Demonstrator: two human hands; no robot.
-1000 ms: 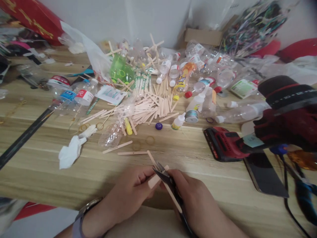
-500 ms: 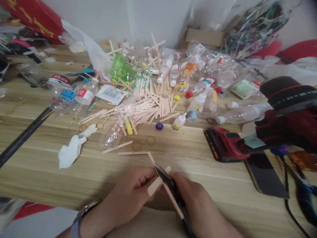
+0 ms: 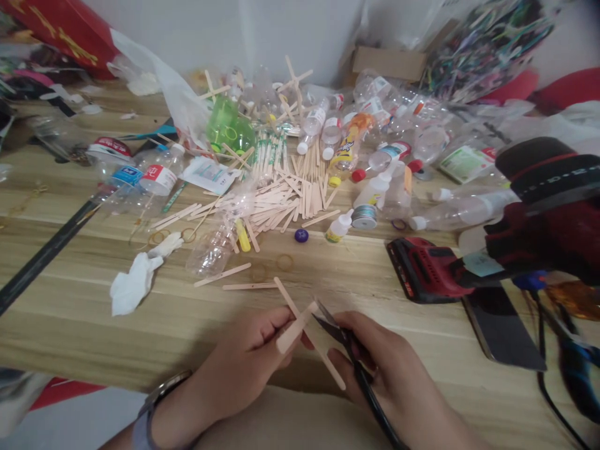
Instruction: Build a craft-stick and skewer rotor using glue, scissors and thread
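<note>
One head-worn view faces forward and down across the table (image 3: 356, 275) (quite near); the wall (image 3: 300, 31) stands behind.

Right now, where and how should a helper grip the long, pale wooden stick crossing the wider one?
Probably pinch its far end, from the far side: that flat tip of the long, pale wooden stick juts past your left hand, left of the black-handled metal scissors.

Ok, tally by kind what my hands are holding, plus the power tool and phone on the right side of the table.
Wooden sticks: 2, crossed, in the left hand
Scissors: 1, in the right hand
Power tool: 1, red and black
Phone: 1, dark
Total: 5
</note>
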